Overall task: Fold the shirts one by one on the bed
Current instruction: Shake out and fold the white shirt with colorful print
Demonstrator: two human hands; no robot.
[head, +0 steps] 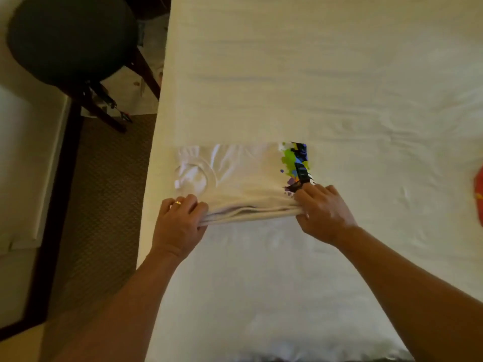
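Observation:
A white shirt [243, 176] with a colourful print at its right end lies folded into a long band near the left edge of the white bed [326, 87]. Its collar points left. My left hand [180, 218] grips the near left corner of the folded layers, fingers curled over the edge. My right hand [321, 207] grips the near right corner just below the print, thumb under the layers.
A red garment [478, 194] shows at the right edge of the bed. Left of the bed stand a dark round stool [70, 40] with wooden legs, a carpeted floor strip [104, 205] and a dark-framed white panel [21, 165].

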